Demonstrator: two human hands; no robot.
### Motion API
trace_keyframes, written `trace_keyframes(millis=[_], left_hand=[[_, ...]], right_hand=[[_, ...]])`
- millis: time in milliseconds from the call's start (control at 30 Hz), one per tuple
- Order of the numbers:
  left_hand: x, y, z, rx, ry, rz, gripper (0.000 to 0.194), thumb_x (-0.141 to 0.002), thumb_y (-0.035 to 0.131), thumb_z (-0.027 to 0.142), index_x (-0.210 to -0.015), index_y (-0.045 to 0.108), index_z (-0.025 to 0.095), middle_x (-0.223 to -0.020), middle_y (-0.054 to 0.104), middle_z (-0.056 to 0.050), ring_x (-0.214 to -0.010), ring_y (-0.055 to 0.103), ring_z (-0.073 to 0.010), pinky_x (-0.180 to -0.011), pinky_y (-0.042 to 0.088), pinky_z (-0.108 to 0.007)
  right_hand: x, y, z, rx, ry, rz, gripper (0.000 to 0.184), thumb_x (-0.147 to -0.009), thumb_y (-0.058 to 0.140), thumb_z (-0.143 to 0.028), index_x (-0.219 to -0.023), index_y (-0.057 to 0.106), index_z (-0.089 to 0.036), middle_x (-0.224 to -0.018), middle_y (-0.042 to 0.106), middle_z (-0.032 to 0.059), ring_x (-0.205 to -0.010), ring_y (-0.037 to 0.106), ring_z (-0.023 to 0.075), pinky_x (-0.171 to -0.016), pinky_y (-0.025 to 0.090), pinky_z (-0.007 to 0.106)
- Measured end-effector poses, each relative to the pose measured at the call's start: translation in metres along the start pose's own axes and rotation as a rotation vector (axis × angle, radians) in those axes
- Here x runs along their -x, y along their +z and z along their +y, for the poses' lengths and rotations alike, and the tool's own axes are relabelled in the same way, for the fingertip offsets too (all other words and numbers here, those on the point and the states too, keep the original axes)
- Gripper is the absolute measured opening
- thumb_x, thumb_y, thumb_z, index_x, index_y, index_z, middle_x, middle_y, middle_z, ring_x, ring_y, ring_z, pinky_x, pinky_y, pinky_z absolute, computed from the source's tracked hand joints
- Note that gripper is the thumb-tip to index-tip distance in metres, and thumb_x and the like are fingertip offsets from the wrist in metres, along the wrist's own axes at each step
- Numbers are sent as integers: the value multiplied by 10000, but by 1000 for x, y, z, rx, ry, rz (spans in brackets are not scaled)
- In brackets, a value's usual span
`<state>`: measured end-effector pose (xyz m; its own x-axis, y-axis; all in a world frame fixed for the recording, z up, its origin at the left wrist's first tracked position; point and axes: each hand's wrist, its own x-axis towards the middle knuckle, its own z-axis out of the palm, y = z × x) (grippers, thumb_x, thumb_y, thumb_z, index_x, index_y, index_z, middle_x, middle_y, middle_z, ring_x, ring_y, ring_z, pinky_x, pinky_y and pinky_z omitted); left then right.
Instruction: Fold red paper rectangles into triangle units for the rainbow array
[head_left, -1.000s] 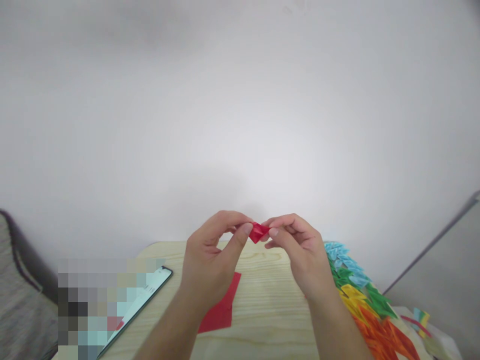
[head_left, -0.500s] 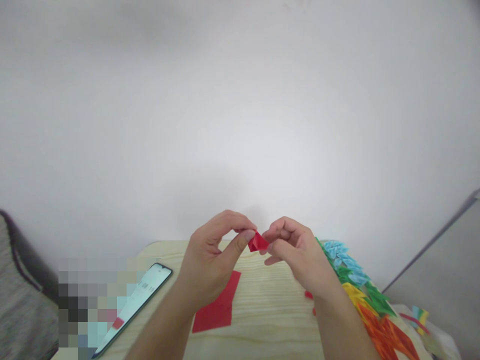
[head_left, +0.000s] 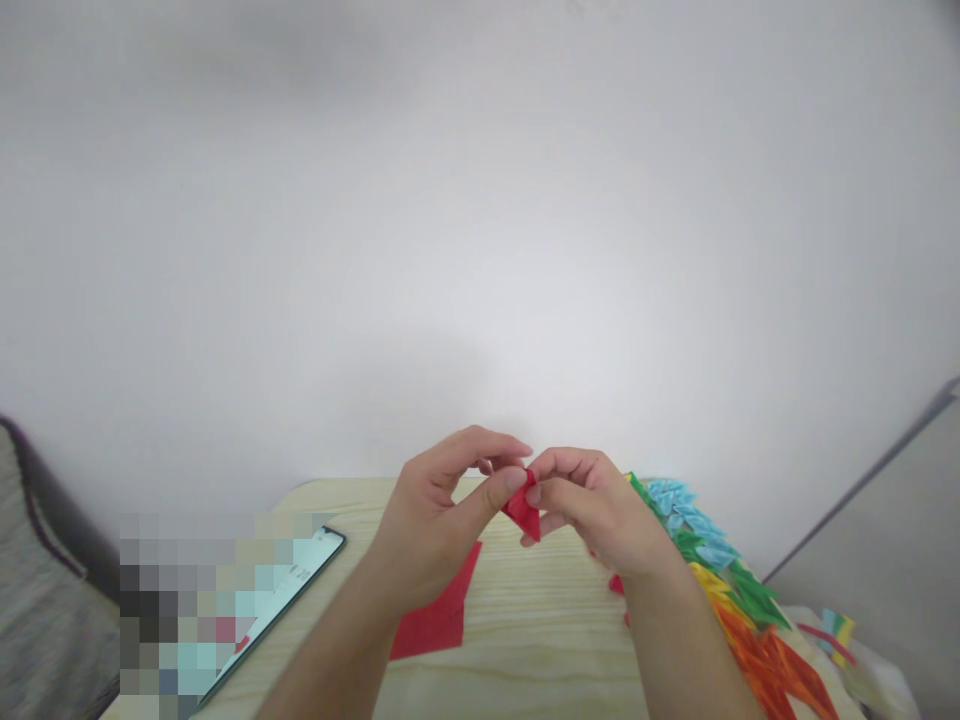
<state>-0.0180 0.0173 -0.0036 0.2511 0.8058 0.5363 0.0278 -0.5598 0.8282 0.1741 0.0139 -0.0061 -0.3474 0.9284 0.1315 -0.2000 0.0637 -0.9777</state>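
Note:
Between my two hands, a small folded piece of red paper is held above the table, one pointed corner hanging down. My left hand pinches its left side, thumb in front and index finger stretched over the top. On the other side my right hand grips the paper between thumb and forefinger, the remaining fingers curled behind. Beneath my left wrist lies a flat sheet of red paper, partly covered by the forearm. Small red bits show beside my right wrist.
Light wooden table against a white wall. A phone lies at left, partly pixelated. Along the right edge run folded paper pieces in blue, green, yellow and orange. Grey fabric stands far left.
The red paper has turned so its point hangs downward. My right hand has moved left and closed on it, and my left hand has shifted slightly right.

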Motion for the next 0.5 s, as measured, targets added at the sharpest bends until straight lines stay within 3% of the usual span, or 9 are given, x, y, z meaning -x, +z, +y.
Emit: trace_keyframes(millis=[67,167,500], left_hand=[[-1,2,-3,43,-68,54,197,-944,704,357,-1105,747,252,-974,755,-25,-886,669,-174,-823,525,-307],[-2,6,-4,77,-124,75,215,-961,670,407,-987,768,217,-893,758,-14,-828,661,-154,-759,522,-271],[5,21,0,-87,-38,147,240,-985,633,383,-1098,773,224,-1061,792,-45,-964,730,-198,-881,566,-319]], right_hand=[[-1,-1,2,-34,-39,36,49,-821,705,-181,-856,740,-183,-784,719,8,-670,660,143,-665,622,324],[-2,-2,3,-53,-112,98,30,-845,722,-201,-850,742,-179,-809,732,23,-716,661,148,-691,617,318],[-2,10,2,104,-192,322,112,-865,725,-295,-862,728,-183,-782,728,10,-691,647,140,-679,583,288]])
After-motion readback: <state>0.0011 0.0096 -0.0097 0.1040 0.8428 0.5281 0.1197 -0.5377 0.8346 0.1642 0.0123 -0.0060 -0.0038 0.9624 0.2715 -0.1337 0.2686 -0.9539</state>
